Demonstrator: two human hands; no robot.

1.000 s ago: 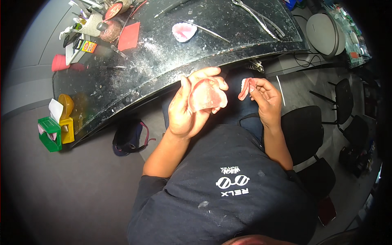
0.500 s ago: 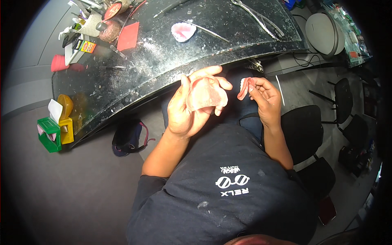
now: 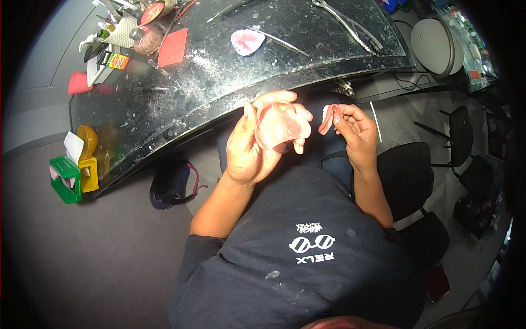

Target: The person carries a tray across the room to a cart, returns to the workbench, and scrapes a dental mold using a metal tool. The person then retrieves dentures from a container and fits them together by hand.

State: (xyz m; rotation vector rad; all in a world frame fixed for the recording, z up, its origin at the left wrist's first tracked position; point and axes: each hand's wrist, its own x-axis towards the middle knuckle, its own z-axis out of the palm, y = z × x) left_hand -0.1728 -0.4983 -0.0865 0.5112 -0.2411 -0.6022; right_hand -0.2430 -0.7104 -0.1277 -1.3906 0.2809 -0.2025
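Note:
My left hand (image 3: 245,149) cradles a pale pinkish dental cast (image 3: 280,127), its fingers curled beneath and around the edge with the thumb at the side. To the right, my right hand (image 3: 357,134) pinches a pink denture (image 3: 329,119) between thumb and fingers; a row of white teeth shows along its left edge. Both pieces are held apart from each other, just off the bench's near edge. Farther away on the dark bench (image 3: 219,82) lies a white dental model (image 3: 246,43) with a pink middle, a thin metal hand tool (image 3: 284,44) beside it.
Long metal pliers-like tool (image 3: 348,26) lies at the bench's far right. A pink sheet (image 3: 172,47), a pink cup (image 3: 80,83) and a crowded holder (image 3: 121,34) stand or lie left. Green box (image 3: 66,180) sits off the left end; black chairs (image 3: 405,181) are at right.
The dental cast has tilted and shifted slightly right in my left hand, showing more of its edge. My right hand and the denture stay nearly still.

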